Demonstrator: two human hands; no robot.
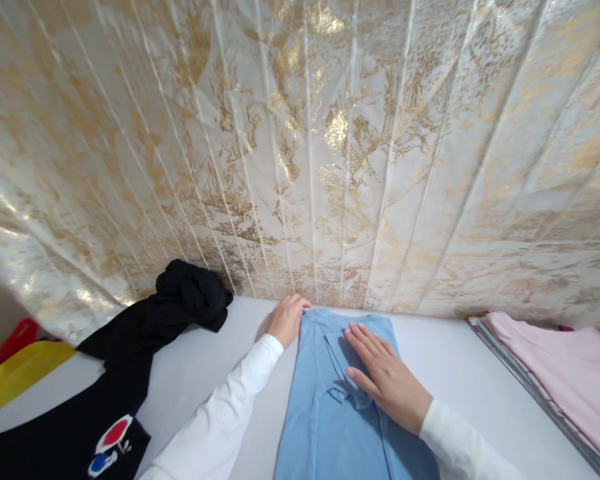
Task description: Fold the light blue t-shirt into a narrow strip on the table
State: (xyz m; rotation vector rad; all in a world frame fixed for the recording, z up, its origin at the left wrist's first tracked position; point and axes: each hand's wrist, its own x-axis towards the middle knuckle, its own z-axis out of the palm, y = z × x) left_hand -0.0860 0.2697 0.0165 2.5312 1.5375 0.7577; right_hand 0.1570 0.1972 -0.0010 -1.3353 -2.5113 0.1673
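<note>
A light blue shirt (325, 413) lies folded into a long strip on the white table (205, 373), its top edge near the wall. My left hand (286, 319) curls round the shirt's far left corner, fingers closed on the cloth. My right hand (383, 375) rests flat on the middle of the shirt with fingers stretched out and together, pressing the fabric down. Both arms wear white sleeves.
A black garment (145, 333) with a red and blue print lies at the left. Yellow cloth (15, 377) and something red (15, 339) sit at the far left. A stack topped by a pink garment (565, 380) is at the right. A gold-patterned wall covering (330, 147) rises behind.
</note>
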